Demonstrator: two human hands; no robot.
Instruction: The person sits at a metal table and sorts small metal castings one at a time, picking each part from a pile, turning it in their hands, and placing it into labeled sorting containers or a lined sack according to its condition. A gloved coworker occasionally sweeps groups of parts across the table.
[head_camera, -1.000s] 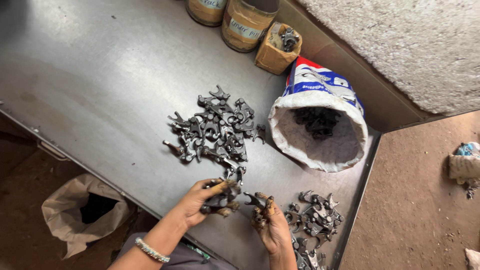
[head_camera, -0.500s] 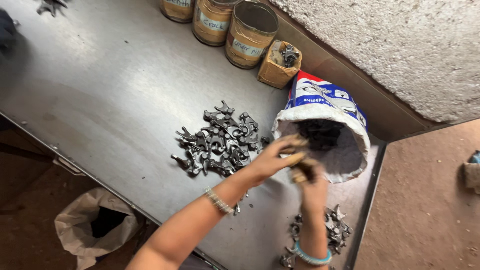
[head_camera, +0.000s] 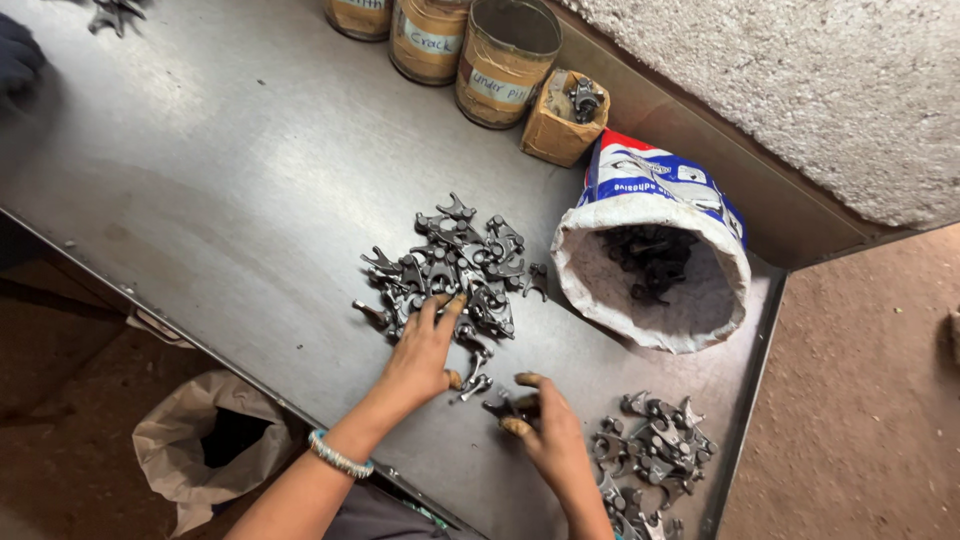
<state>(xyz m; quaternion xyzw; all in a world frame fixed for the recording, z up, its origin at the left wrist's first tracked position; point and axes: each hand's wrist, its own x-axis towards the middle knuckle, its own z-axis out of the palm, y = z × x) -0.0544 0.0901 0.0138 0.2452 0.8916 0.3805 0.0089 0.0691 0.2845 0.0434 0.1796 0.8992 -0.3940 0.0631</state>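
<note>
A pile of dark forked metal parts (head_camera: 452, 265) lies in the middle of the steel table (head_camera: 200, 180). My left hand (head_camera: 425, 350) rests flat on the pile's near edge, fingers spread over the parts. My right hand (head_camera: 545, 435) is just right of it, thumb and fingers closed on one dark metal part (head_camera: 505, 405) against the table. A second, smaller pile of the same parts (head_camera: 655, 450) sits right of that hand. A white sack with a rolled-down rim (head_camera: 650, 270) stands behind, holding more such parts.
Three tape-wrapped tins (head_camera: 505, 60) and a small cardboard box (head_camera: 563, 115) stand along the table's back edge. A paper bag (head_camera: 215, 445) sits open on the floor at the lower left. Another person's dark sleeve (head_camera: 18, 60) shows at the far left.
Both hands have come back from the sack's mouth toward me. The left now lies on the middle pile and the right has a part at the table's near edge.
</note>
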